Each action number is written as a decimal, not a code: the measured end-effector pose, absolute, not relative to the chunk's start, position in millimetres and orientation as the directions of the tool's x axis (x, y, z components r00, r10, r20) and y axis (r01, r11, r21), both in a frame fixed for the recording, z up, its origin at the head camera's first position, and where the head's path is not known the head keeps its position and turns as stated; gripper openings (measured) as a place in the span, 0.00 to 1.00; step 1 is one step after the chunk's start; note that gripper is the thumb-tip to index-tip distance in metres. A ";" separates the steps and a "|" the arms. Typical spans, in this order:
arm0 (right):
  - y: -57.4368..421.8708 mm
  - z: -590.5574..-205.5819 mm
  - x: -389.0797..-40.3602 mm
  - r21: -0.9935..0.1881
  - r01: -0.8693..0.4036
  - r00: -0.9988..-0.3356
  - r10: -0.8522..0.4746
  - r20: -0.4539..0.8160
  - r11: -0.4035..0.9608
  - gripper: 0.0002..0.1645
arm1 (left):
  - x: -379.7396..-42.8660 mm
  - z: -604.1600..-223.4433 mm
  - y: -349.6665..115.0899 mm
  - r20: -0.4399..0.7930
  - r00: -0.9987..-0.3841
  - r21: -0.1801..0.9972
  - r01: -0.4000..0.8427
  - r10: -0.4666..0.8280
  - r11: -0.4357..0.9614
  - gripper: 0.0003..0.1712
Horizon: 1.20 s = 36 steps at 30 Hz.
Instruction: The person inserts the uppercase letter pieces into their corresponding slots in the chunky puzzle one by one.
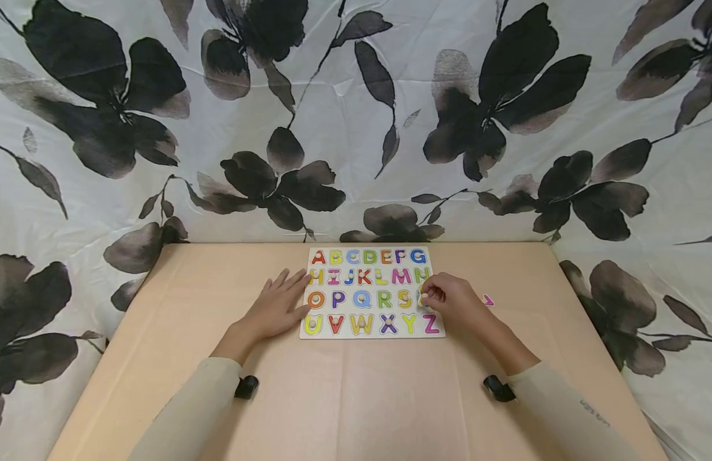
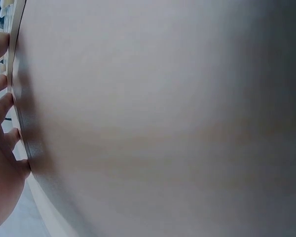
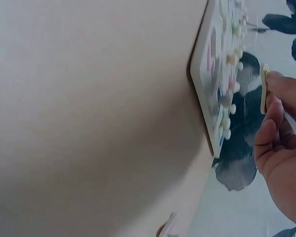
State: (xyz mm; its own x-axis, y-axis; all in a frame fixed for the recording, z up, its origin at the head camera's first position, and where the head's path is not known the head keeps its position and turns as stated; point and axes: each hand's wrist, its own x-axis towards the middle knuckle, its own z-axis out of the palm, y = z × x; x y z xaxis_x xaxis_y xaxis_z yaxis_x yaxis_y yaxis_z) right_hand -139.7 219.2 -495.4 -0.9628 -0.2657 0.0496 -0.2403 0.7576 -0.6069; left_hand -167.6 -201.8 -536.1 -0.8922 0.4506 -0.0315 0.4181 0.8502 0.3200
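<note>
A white alphabet puzzle board (image 1: 344,330) with rows of colourful knobbed letters lies on the table. My left hand (image 1: 277,306) rests at its left edge, fingers spread and fingertips right at the edge in the left wrist view. My right hand (image 1: 456,299) pinches a letter piece (image 3: 264,91) by its small knob between thumb and fingers. That piece is held edge-on above the board in the right wrist view. In the head view the hand is over the board's right side, beside the S (image 1: 404,298), and hides most of the piece.
A small pink letter piece (image 1: 488,299) lies on the table just right of the board, near the right wrist. The beige table (image 1: 379,397) meets a floral cloth (image 1: 385,147) at its back edge. Black wrist cameras sit below both forearms.
</note>
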 end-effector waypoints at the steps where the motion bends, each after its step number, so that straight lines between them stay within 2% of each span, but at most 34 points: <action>1: 217.7 -496.3 -137.6 -0.601 -0.255 -0.958 -0.284 0.048 0.757 0.08 | -167.8 -536.5 -201.8 -0.031 -0.892 0.321 0.419 0.451 0.849 0.42; 8: 205.1 -503.9 -125.3 -0.581 -0.313 -0.930 -0.366 0.028 0.751 0.06 | -167.8 -534.3 -203.2 -0.024 -0.888 0.318 0.429 0.460 0.845 0.42; 19: 191.8 -518.5 -115.3 -0.473 -0.473 -0.867 -0.487 0.101 0.743 0.07 | -164.8 -530.9 -204.4 -0.020 -0.884 0.317 0.437 0.467 0.842 0.42; 28: 190.4 -520.2 -108.0 -0.476 -0.453 -0.863 -0.505 0.022 0.754 0.04 | -162.0 -532.1 -207.0 -0.019 -0.880 0.312 0.446 0.475 0.839 0.42; 36: 199.1 -519.9 -101.5 -0.517 -0.382 -0.894 -0.448 -0.004 0.766 0.10 | -161.4 -533.9 -208.4 -0.028 -0.879 0.313 0.445 0.477 0.839 0.42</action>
State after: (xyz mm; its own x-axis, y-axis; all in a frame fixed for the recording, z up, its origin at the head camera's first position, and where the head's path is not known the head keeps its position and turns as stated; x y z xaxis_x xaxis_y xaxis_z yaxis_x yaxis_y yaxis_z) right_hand -101.5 199.1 -519.9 -0.8940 -0.4481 -0.0038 -0.3818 0.7662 -0.5169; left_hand -161.4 -208.4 -533.9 -0.8786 0.4767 -0.0282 0.4452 0.8391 0.3127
